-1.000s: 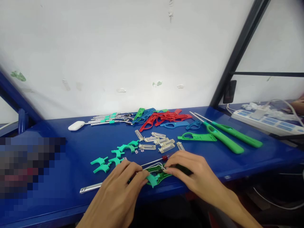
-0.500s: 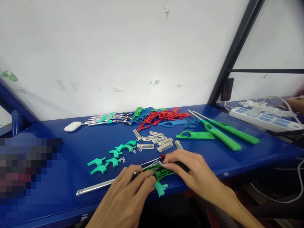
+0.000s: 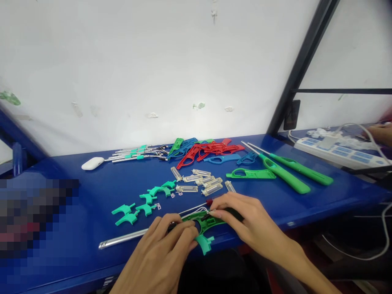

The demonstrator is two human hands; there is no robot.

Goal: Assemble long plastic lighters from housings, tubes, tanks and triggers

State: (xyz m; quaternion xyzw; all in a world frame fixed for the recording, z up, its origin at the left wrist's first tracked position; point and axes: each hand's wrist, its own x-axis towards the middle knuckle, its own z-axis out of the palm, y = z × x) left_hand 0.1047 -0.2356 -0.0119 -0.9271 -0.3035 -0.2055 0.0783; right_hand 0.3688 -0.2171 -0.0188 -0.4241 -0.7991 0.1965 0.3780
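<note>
A white wall (image 3: 153, 61) rises behind the blue bench (image 3: 92, 204), bright near its middle and greyer toward the edges. Torn scraps of tape (image 3: 152, 115) and a greenish patch (image 3: 10, 97) mark it. At right a dark post (image 3: 298, 73) slants upward, meeting a thin crossbar (image 3: 343, 91); at left slopes a blue frame (image 3: 16, 130). Shadow fills the space below.

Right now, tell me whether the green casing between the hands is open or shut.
Open: the green casing shows its ribbed inside, with white wires exposed.
</note>
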